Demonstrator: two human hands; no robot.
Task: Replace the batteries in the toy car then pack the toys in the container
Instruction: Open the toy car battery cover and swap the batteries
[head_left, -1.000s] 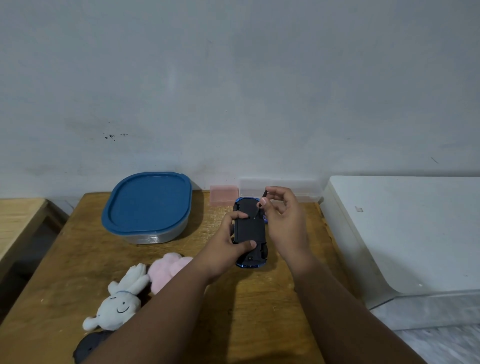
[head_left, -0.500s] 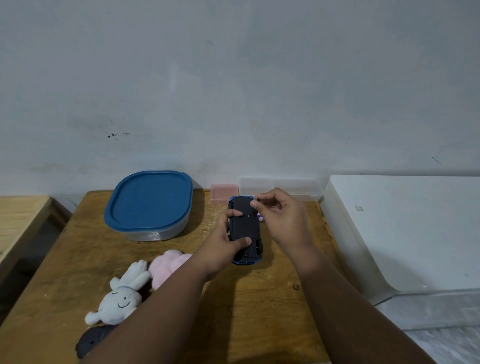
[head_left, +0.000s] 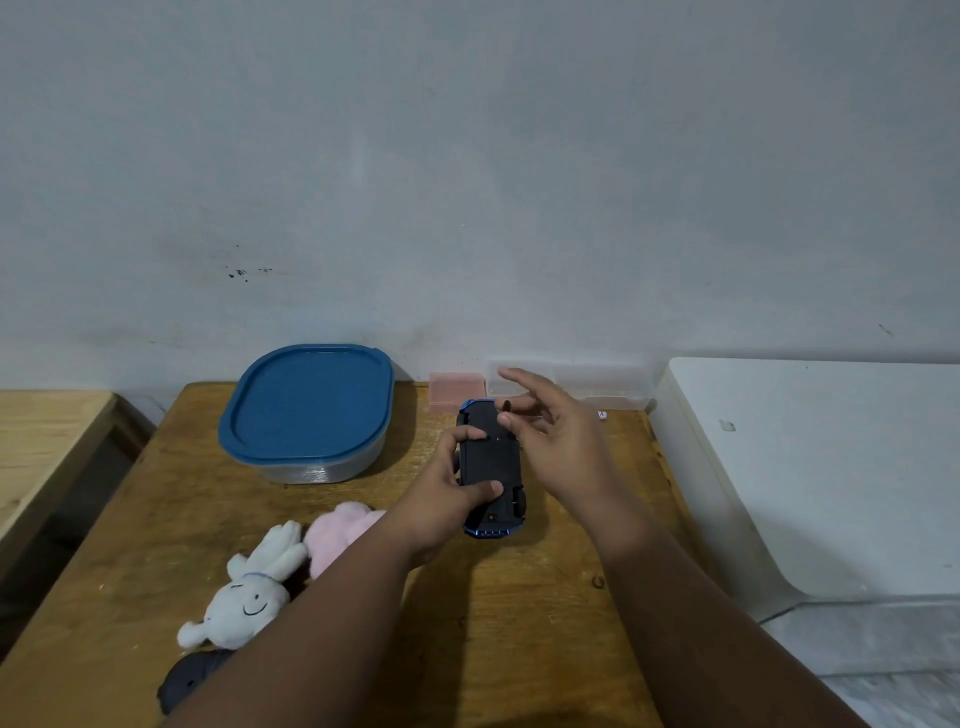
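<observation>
- At the middle of the wooden table (head_left: 519, 623), we see the toy car (head_left: 491, 457) turned underside up, its black base facing us and blue trim showing at both ends.
- Our left hand (head_left: 447, 499) grips the car from its left side, thumb curled over the near part of the base and a finger over the far part.
- Our right hand (head_left: 561, 441) is at the car's far end with its fingers loosely spread. It looks to hover, though blur keeps us from telling whether a fingertip touches the base.
- Far left of the car stands the container (head_left: 306, 410), its blue lid on.
- Near left lie a white plush rabbit (head_left: 249, 597) and a pink plush (head_left: 337, 530), touching each other, and a dark toy (head_left: 187, 680) sits at the near edge.
- Against the far wall sit a small pink box (head_left: 454, 389) and a clear box (head_left: 597, 382).
</observation>
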